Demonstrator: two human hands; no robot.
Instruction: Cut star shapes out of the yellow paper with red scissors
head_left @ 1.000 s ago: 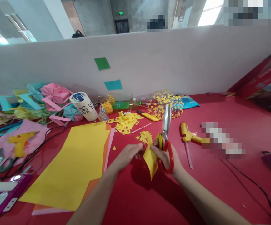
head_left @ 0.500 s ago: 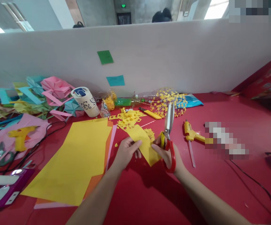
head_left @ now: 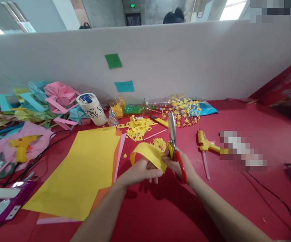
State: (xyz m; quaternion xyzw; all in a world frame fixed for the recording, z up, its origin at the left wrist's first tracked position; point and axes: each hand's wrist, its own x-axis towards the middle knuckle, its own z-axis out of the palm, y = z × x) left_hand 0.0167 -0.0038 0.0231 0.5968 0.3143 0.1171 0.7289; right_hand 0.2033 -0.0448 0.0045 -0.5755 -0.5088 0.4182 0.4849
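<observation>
A yellow paper strip (head_left: 149,152) arches over the fingers of my left hand (head_left: 141,173), which is closed at its lower edge. Part of that grip is hidden behind the paper. My right hand (head_left: 182,163) pinches the strip's right end. The same hand holds the scissors (head_left: 172,131) with red and yellow handles, blades pointing up and closed together. Just beyond the strip lies a small pile of yellow paper stars (head_left: 159,144). Yellow punched scraps (head_left: 137,127) are heaped farther back.
At left lies a stack of yellow sheets (head_left: 85,174) over orange and pink ones. A yellow glue gun (head_left: 205,143) rests on the right, another glue gun (head_left: 21,148) at far left. A white cup (head_left: 92,111), a utility knife (head_left: 160,121) and a green bottle (head_left: 135,109) stand or lie behind.
The yellow strip has bent from nearly flat into an arch. My left hand has turned and shifted right beneath it. The scissors have moved slightly left with my right hand.
</observation>
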